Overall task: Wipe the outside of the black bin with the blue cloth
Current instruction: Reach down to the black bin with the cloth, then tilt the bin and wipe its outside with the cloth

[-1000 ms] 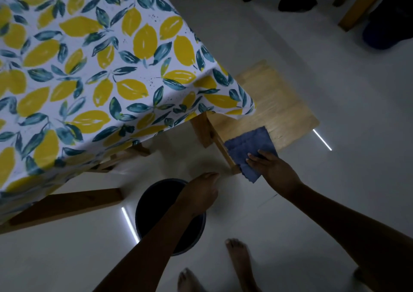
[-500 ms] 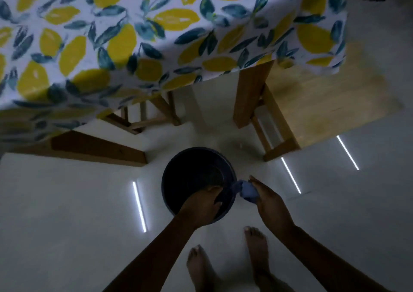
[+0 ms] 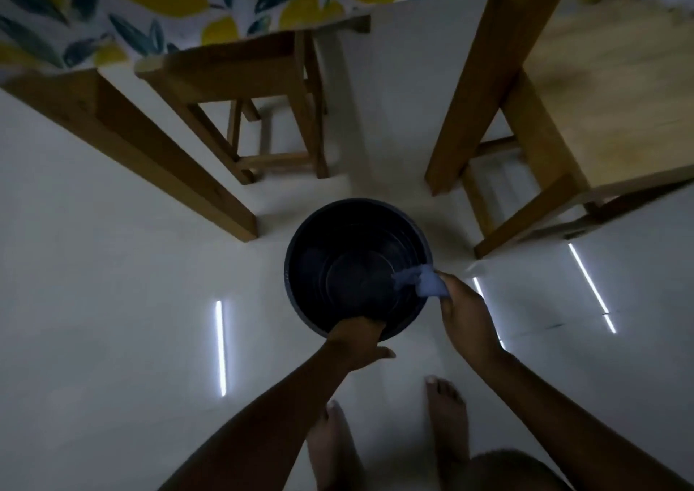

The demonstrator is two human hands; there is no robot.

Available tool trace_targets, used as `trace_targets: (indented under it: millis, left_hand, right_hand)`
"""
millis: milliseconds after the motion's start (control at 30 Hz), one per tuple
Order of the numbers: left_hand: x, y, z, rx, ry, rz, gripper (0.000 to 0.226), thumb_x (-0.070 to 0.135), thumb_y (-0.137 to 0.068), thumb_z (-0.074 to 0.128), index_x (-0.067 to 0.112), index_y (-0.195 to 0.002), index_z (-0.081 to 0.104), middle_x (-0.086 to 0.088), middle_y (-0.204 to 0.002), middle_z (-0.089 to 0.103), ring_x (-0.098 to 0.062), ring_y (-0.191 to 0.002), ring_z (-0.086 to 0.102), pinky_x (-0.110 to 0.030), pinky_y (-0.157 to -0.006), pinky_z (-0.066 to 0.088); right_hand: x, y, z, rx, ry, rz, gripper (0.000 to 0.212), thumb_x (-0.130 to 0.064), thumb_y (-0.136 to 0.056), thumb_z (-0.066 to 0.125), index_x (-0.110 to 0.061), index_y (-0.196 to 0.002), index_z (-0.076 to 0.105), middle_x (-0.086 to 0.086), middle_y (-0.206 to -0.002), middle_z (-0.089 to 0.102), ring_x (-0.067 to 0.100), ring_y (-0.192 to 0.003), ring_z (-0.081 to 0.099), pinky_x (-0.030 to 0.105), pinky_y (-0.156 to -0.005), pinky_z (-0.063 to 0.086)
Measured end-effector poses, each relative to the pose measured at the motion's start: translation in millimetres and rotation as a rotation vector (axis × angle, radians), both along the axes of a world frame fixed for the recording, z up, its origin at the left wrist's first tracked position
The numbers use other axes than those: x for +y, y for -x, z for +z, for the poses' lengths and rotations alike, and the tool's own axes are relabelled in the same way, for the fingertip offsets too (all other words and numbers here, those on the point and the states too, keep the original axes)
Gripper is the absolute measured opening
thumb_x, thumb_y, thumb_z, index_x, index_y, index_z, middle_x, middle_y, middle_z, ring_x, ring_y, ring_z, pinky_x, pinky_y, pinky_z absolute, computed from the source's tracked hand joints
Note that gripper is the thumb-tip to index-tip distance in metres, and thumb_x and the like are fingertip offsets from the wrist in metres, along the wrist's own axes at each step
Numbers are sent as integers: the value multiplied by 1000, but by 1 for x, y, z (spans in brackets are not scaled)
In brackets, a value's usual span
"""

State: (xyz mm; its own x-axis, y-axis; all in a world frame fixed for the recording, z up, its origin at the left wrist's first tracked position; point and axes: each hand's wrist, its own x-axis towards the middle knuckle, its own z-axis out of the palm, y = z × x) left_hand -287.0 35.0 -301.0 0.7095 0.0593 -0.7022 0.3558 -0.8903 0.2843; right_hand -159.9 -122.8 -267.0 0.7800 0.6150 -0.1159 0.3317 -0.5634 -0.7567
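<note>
Cloth at the bin's right rim

We grip the near rim of the black bin [image 3: 356, 265], upright on the floor, with our left hand [image 3: 356, 344]; our right hand [image 3: 463, 317] pinches the blue cloth [image 3: 424, 284], outer wall just below.

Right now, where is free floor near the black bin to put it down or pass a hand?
Bare floor lies left of the black bin, below the long table leg. Right of it is free past the right hand. Crowded: behind, between stool and bench; in front, by the feet.
</note>
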Motion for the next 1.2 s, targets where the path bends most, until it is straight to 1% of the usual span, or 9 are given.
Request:
trace_targets:
  millis: [167,367,633,733,800,900,1000,1100,1200]
  left_hand:
    - [-11,7,19,-116,-142,47,40,10,-99,36,7,-138,44,-17,-139,51,-35,-128,48,-42,-110,37]
    - [16,1,71,-271,68,354,29,22,-89,60,9,-115,59,-16,-122,65,-35,-111,62,-39,-89,53]
    - [35,19,39,-357,182,617,24,34,-99,42,24,-79,50,-12,-93,70,-27,-87,64,-32,-75,47]
    - [46,11,24,-366,175,675,29,34,-100,40,27,-73,48,-4,-79,65,-28,-82,65,-34,-76,49]
    - [51,5,18,-372,170,694,31,36,-99,39,28,-70,46,0,-75,60,-28,-80,64,-34,-74,48]
    - [57,-3,6,-381,183,743,29,38,-100,39,25,-76,52,-3,-81,64,-26,-81,64,-33,-74,49]
    - [61,-6,-5,-379,183,781,33,36,-100,38,14,-89,60,-9,-92,69,-27,-84,65,-37,-79,52]
    - [60,-10,-11,-405,157,761,34,38,-100,37,14,-89,60,-7,-89,69,-25,-82,64,-36,-76,51]
    - [56,-7,-16,-441,60,762,36,45,-98,38,21,-77,55,1,-75,63,-19,-71,61,-29,-67,47]
  right_hand:
    - [5,15,38,-38,-41,-4,29,12,-86,50,-2,-108,63,1,-96,62,12,-85,59,1,-75,36]
    - [13,18,77,-72,-69,-96,31,9,-89,49,1,-117,60,1,-103,61,15,-94,57,-8,-72,29]
    - [33,1,44,-163,55,41,29,5,-89,53,-4,-115,61,8,-107,67,17,-95,62,10,-81,37]
    - [31,10,30,-147,69,163,19,-19,-94,56,-17,-108,68,-5,-101,71,11,-97,63,21,-88,42]
    - [16,17,1,71,75,196,23,-39,-89,61,-25,-104,71,-3,-101,74,9,-98,65,26,-94,44]
    - [-13,27,-45,25,150,363,47,-47,-82,65,-39,-127,53,-4,-140,52,-4,-122,47,20,-113,21]
    - [-28,39,-74,-91,245,554,61,-18,-94,44,-48,-139,17,-27,-153,6,-3,-142,10,8,-111,3]
    - [-34,47,-79,-86,188,596,83,-28,-86,62,-30,-149,9,-21,-156,-3,11,-145,11,21,-114,17]
    - [-20,49,-77,-12,168,411,60,-37,-91,56,-20,-144,34,-10,-154,13,16,-142,21,30,-111,31]
